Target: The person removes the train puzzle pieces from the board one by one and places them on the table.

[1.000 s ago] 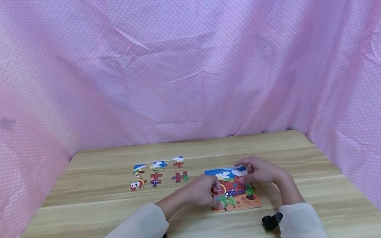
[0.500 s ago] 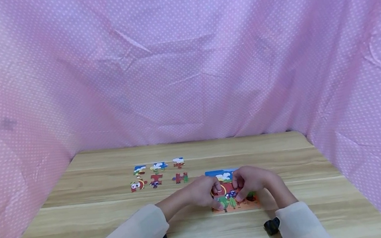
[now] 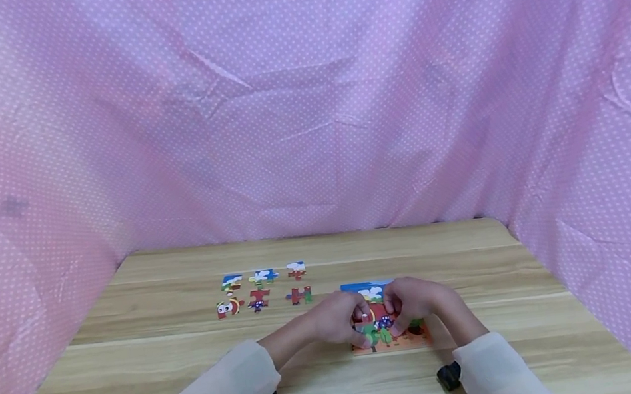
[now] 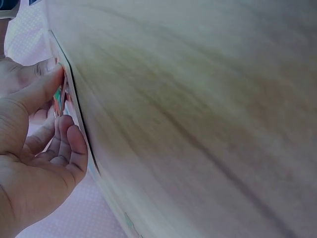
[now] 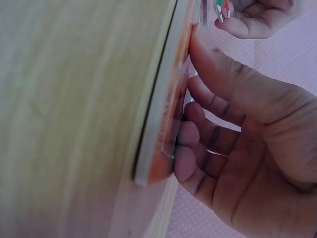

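Note:
A colourful picture puzzle (image 3: 399,343) lies on the wooden table, its orange lower strip and blue top showing between and around the hands. Over its left side, the left hand (image 3: 337,318) pinches a puzzle piece (image 4: 60,99), a sliver of green and red showing between thumb and fingers. The same piece (image 5: 222,9) appears at the top of the right wrist view. On the puzzle's right half rests the right hand (image 3: 419,298), thumb and bent fingertips touching the printed surface, spread apart. Both hands cover the middle part of the picture.
Several loose puzzle pieces (image 3: 259,299) lie in two rows on the table (image 3: 162,353), left of the puzzle. Pink dotted cloth (image 3: 305,124) hangs round the table's back and sides.
The right hand has moved from the puzzle's upper right corner left and nearer, coming beside the left hand with fingertips on the picture. The left hand has stayed in place.

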Action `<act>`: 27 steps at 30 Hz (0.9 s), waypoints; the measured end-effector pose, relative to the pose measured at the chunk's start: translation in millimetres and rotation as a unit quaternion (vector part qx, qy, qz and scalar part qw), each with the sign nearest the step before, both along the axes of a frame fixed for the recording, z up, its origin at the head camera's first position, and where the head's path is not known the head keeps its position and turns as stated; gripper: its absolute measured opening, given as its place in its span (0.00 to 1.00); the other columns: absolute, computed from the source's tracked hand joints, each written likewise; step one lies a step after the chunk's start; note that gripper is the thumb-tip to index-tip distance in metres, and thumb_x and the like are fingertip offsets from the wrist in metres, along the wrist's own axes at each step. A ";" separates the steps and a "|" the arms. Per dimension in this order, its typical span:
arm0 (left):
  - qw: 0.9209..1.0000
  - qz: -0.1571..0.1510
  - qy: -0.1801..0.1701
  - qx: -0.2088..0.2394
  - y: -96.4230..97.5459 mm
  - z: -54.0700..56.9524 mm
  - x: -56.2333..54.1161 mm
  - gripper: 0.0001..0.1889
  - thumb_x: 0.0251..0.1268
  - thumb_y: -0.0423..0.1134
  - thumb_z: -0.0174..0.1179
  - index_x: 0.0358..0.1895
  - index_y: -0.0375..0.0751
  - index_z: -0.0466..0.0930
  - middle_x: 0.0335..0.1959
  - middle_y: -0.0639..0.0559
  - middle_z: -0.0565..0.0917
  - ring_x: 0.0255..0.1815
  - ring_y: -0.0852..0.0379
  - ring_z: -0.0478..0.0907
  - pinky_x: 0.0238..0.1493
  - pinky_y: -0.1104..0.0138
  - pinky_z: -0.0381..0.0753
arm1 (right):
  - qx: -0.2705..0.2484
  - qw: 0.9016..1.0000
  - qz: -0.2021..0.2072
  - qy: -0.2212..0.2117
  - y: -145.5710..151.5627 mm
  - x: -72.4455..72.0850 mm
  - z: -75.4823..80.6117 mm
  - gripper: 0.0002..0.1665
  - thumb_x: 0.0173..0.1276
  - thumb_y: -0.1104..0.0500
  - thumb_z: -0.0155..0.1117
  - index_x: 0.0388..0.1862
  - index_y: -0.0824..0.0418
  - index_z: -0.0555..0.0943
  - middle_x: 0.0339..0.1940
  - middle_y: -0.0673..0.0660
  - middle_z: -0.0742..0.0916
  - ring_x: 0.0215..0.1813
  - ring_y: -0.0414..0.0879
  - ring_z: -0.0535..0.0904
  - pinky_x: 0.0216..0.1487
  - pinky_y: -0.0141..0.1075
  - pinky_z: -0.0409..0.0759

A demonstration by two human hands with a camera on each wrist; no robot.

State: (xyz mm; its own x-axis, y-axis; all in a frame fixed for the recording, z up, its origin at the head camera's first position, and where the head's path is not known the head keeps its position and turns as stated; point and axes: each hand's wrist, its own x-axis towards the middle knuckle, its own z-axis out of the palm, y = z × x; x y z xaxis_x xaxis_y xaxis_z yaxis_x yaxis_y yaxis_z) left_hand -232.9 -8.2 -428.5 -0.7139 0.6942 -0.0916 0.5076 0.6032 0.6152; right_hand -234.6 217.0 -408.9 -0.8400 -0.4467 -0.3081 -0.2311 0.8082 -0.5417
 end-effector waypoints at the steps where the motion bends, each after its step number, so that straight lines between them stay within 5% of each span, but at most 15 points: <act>1: 1.000 0.001 -0.004 0.005 -0.3 0.8 0.4 0.19 0.55 0.40 0.79 0.46 0.44 0.81 0.35 0.60 0.78 0.35 0.65 0.74 0.40 0.73 0.77 | 0.000 1.000 0.000 -0.001 0.1 0.0 0.2 0.19 0.54 0.61 0.83 0.32 0.60 0.78 0.31 0.54 0.80 0.36 0.46 0.74 0.38 0.41 0.72; 16: 0.981 0.002 -0.120 0.150 -28.7 11.7 -2.7 0.09 0.67 0.29 0.65 0.48 0.36 0.82 0.38 0.51 0.82 0.40 0.57 0.80 0.41 0.68 0.81 | -0.001 1.000 -0.013 -0.008 -0.3 0.0 -2.1 0.20 0.53 0.62 0.84 0.33 0.60 0.77 0.30 0.54 0.79 0.35 0.47 0.73 0.37 0.40 0.71; 27: 0.986 0.041 -0.081 0.138 -74.3 13.3 -9.2 0.12 0.62 0.28 0.64 0.48 0.43 0.83 0.40 0.53 0.82 0.45 0.55 0.78 0.48 0.62 0.80 | -0.012 1.000 -0.010 -0.015 -2.5 -1.0 -3.4 0.18 0.55 0.63 0.82 0.35 0.58 0.78 0.33 0.54 0.79 0.39 0.49 0.73 0.38 0.41 0.72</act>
